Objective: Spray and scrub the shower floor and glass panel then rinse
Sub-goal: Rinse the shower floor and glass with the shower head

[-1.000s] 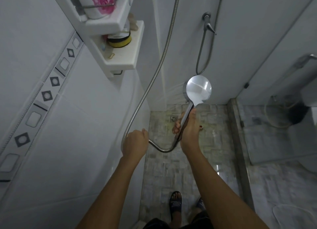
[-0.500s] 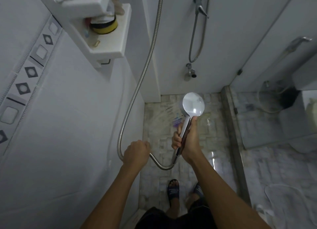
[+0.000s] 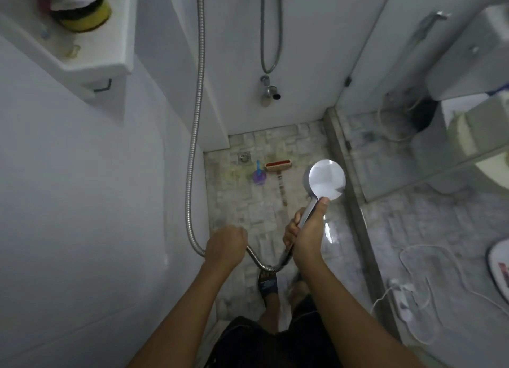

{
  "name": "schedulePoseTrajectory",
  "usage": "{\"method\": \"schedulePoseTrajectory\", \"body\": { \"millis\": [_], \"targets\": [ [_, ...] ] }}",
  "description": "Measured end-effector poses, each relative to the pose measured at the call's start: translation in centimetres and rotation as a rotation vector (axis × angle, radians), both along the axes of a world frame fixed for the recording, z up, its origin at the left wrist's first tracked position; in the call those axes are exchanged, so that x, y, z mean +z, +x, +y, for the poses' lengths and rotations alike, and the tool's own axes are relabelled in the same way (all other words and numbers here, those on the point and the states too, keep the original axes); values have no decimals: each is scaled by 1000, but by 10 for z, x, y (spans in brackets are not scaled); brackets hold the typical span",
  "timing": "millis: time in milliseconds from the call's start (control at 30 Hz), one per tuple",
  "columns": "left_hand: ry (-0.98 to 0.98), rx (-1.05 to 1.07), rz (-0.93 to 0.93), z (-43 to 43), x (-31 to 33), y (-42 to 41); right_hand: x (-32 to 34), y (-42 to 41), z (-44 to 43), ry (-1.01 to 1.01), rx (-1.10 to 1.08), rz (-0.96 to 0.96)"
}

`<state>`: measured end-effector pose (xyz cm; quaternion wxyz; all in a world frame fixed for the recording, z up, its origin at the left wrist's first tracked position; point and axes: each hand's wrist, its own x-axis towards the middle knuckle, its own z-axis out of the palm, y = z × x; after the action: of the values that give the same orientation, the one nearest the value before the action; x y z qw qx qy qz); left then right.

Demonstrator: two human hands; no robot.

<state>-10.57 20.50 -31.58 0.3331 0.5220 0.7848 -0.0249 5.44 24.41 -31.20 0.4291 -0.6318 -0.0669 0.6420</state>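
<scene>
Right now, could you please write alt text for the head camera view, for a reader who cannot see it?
Seen from above, a person's right hand grips a chrome shower head over the tiled shower floor, while the left hand holds its metal hose. A scrub brush lies near the drain.

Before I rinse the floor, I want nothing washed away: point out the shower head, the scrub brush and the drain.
shower head (image 3: 326,179): head view, middle of its round back.
scrub brush (image 3: 278,166): head view, on its red head.
drain (image 3: 244,158): head view, centre of the square grate.
</scene>
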Motion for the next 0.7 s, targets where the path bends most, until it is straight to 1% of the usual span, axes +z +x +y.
{"method": "schedulePoseTrajectory", "body": {
  "millis": [67, 200, 267, 333, 433, 567, 700],
  "targets": [
    [8, -41, -5, 7, -3, 14, -1, 17, -1, -4, -75, -39],
    [-19, -78, -112, 22, -6, 52, -2, 57, -1, -20, -199, -76],
    [-27, -130, -132, 29, -6, 75, -1, 81, -1, -11, -263, -95],
    [9, -231, -97, 36, -5, 93, 1, 100, -2, 0, -319, -126],
    [35, -261, -96, 47, -3, 123, 5, 128, -3, 25, -415, -146],
    [55, -378, -73, 56, -2, 149, 11, 156, 0, 72, -494, -130],
    [97, -339, -48, 70, 0, 164, 13, 174, 6, 95, -554, -92]
  ]
}}
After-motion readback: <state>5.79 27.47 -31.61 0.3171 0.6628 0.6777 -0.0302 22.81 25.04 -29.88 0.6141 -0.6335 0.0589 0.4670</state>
